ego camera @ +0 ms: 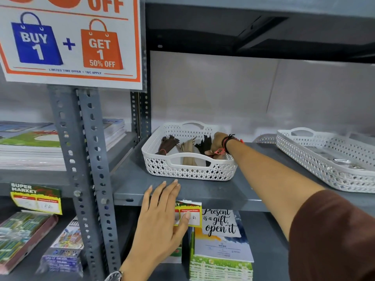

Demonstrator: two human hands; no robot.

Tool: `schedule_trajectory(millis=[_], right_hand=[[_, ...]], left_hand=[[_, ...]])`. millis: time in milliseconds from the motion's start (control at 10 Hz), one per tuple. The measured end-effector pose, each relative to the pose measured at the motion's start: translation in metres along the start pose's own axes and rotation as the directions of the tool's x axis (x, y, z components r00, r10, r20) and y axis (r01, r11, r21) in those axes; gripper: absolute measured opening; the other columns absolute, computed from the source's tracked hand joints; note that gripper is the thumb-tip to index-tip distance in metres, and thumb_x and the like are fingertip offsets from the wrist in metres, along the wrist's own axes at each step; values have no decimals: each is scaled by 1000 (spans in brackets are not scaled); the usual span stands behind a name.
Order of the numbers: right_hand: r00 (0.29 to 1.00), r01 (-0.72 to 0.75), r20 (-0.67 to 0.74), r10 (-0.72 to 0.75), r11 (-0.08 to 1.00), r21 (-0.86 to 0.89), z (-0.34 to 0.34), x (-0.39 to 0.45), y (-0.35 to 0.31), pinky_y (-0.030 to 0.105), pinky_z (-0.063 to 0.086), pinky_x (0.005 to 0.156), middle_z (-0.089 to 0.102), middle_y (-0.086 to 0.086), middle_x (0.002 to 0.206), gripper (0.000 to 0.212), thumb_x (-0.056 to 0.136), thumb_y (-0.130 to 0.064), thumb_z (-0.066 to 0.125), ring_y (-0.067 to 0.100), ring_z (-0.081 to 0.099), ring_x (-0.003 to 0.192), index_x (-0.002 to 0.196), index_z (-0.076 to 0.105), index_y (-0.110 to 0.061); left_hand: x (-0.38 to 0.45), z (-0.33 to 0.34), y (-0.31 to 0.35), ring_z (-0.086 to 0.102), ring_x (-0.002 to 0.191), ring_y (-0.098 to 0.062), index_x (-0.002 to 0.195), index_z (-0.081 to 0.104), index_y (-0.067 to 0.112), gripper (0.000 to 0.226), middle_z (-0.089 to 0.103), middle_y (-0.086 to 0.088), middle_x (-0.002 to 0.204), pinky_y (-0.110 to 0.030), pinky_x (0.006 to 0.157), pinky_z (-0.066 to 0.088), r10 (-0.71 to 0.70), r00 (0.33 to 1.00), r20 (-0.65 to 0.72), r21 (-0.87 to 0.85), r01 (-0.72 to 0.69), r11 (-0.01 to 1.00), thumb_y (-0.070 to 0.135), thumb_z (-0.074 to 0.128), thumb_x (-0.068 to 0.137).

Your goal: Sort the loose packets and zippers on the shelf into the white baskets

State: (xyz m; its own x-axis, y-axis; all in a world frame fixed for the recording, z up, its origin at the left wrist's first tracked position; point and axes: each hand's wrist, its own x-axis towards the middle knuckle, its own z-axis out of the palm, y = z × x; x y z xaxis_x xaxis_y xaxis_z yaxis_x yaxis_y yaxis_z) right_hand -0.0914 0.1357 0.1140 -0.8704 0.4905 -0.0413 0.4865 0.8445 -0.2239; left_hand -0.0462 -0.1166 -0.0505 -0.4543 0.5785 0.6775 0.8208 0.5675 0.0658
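A white lattice basket [188, 172] sits on the grey shelf [203, 191]. It holds a dark brown zipper bundle [167, 145], a beige bundle [187, 151] and a black bundle [205, 146]. My right hand [217, 145] reaches into the basket's right side, fingers closed around the black zippers, with a small red band at the fingertips. My left hand [162, 211] lies flat and spread against the shelf's front edge, holding nothing. A second white basket [324, 171] at the right holds clear packets [343, 161].
Perforated grey uprights [89, 159] stand left of the basket. Stacked books [30, 147] fill the left bay. A sale poster [71, 39] hangs above. Price tags [189, 214] and notebooks [221, 250] sit below the shelf. The upper shelf [263, 27] overhangs.
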Motion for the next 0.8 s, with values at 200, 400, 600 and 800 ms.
schedule_trajectory(millis=[200, 400, 600, 800], right_hand=[[972, 111, -185, -146, 976, -186, -3, 5, -14, 33, 45, 98, 57, 14, 135, 37, 91, -26, 56, 30, 55, 120, 119, 56, -3], [931, 342, 206, -302, 919, -197, 0, 1, -54, 34, 32, 113, 35, 11, 154, 55, 96, -21, 44, 27, 37, 139, 148, 31, -10], [891, 370, 396, -223, 862, -346, 13, 6, -53, 35, 33, 108, 38, 12, 150, 54, 95, -23, 47, 27, 38, 137, 145, 33, -6], [925, 376, 61, -374, 884, -279, 4, 5, -42, 43, 24, 117, 20, 14, 158, 55, 100, -19, 35, 31, 23, 144, 151, 17, -8]], left_hand=[[1, -2, 1, 41, 135, -20, 140, 48, 14, 62, 48, 2, 144, -44, 114, 19, -27, 999, 35, 3, 27, 1000, 55, 27, 99], [2, -4, 1, 37, 137, -16, 142, 46, 17, 62, 46, 5, 147, -43, 114, 19, -32, 998, 55, 2, 32, 999, 57, 25, 99], [0, -4, 0, 33, 140, -13, 144, 42, 19, 59, 43, 6, 149, -41, 115, 16, -28, 998, 56, 11, 27, 1000, 55, 29, 100], [0, -4, -1, 32, 141, -15, 147, 41, 15, 62, 44, 3, 150, -41, 114, 19, 6, 999, 39, 40, -8, 999, 55, 25, 102]])
